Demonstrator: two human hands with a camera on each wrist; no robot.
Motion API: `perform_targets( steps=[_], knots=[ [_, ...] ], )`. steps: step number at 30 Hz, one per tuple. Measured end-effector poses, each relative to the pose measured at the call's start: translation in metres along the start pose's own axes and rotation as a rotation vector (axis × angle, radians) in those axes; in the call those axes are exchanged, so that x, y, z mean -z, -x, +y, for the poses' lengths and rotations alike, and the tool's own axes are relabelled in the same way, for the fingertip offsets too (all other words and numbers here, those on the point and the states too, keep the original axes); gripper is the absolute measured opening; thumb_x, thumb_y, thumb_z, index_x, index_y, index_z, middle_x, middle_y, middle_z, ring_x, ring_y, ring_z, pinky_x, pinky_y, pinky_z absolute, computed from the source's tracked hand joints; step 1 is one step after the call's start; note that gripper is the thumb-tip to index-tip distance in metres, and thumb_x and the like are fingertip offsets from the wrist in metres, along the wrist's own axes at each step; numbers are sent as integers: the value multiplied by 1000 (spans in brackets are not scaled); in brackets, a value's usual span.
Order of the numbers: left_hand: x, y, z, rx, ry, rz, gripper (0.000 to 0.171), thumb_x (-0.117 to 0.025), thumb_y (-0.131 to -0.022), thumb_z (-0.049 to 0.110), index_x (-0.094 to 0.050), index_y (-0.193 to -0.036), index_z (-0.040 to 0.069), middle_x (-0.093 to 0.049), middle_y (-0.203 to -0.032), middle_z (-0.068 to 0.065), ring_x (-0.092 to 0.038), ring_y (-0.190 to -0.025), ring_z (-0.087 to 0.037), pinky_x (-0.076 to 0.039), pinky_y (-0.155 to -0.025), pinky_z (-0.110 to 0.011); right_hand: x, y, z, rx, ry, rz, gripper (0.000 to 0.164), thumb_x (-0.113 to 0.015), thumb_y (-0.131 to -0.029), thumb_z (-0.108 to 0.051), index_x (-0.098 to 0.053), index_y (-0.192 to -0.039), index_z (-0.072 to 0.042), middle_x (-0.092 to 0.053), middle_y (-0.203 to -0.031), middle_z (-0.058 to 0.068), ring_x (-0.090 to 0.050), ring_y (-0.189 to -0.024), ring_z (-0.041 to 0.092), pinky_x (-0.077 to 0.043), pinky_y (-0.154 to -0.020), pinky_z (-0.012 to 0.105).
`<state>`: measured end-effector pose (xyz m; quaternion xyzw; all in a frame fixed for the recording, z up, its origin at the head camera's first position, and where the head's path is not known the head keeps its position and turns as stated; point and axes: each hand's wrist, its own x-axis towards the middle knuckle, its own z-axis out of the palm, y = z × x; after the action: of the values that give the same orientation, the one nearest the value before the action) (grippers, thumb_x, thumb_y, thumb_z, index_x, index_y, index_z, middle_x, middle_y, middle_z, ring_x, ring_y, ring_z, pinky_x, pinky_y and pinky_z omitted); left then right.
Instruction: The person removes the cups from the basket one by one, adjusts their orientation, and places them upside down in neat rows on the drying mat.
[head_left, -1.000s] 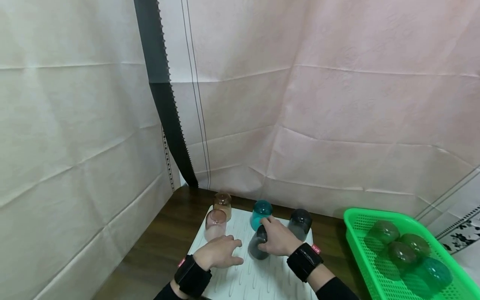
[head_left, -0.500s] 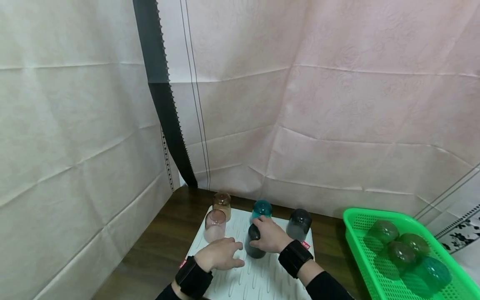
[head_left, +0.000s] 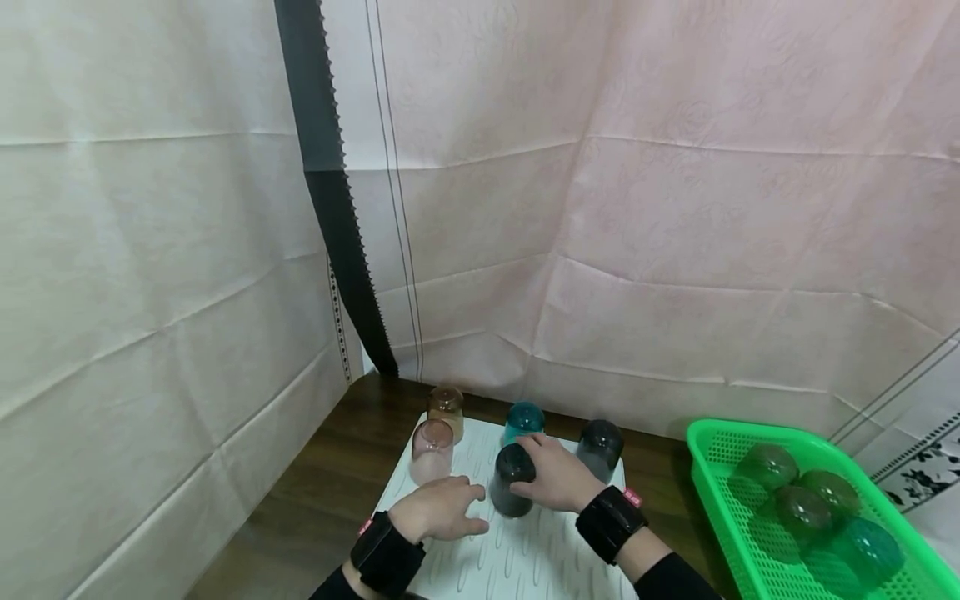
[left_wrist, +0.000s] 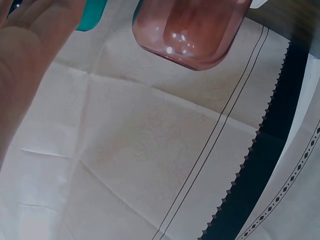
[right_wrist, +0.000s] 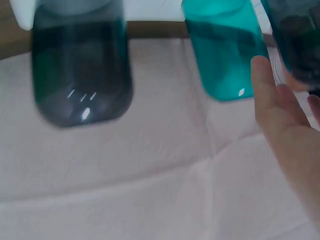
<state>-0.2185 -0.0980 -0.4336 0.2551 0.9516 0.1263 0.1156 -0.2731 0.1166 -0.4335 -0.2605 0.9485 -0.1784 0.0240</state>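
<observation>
A dark grey cup (head_left: pixel 512 482) stands bottom-up on a white ridged board (head_left: pixel 491 554). Just right of it is my right hand (head_left: pixel 557 473), fingers spread at the cup's side and not wrapped around it. The right wrist view shows a dark cup (right_wrist: pixel 295 40) beside those fingers. My left hand (head_left: pixel 441 507) is over the board's left part with loosely bent fingers, holding nothing. Beyond it stand a pink cup (head_left: pixel 431 454) and a brown cup (head_left: pixel 446 406). A teal cup (head_left: pixel 522 419) and a second dark cup (head_left: pixel 600 450) stand behind my right hand.
A green plastic basket (head_left: pixel 708 492) on the right holds several coloured transparent cups (head_left: pixel 802 508). The board lies on a brown wooden table (head_left: pixel 292 500). Pale cloth (head_left: pixel 637 250) hangs close behind the table and along its left.
My right hand first shifted left with its fingers around the dark grey cup, then drew back right, leaving the cup standing slightly left of before. My left hand has barely moved.
</observation>
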Motion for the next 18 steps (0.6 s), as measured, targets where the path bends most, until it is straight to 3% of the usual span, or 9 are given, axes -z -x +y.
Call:
perform_targets(
  steps=[4,9,13,18],
  knots=[
    [3,0,-2,-10,12,12,40,-63,-87,42,-65,-115,13,-61,-98,-1,-56,-86,-10,-47,-76,-29,24,15,10,-36,58,42,57,-73,-82,-38,-56,-127,-8,-54,-125,13,-51,-114,31,-47,-88,48],
    [10,4,-3,-14,11,28,38,-64,-87,40,-65,-113,12,-61,-97,-1,-56,-86,-10,-47,-75,-29,56,37,36,-77,162,78,42,-74,-81,-32,-63,-114,-8,-58,-108,8,-55,-96,23,-50,-76,40],
    [13,6,-3,-21,13,31,38,-64,-88,40,-65,-113,11,-61,-97,-1,-56,-86,-11,-47,-75,-29,78,58,68,-103,227,87,39,-73,-82,-29,-63,-110,-3,-58,-105,11,-56,-96,30,-48,-78,45],
    [13,7,-6,-5,27,24,37,-63,-88,40,-65,-113,12,-60,-96,0,-54,-83,-10,-47,-75,-30,105,87,113,-201,241,24,49,-69,-85,-35,-60,-114,3,-57,-111,23,-52,-104,44,-45,-82,54]
  ],
)
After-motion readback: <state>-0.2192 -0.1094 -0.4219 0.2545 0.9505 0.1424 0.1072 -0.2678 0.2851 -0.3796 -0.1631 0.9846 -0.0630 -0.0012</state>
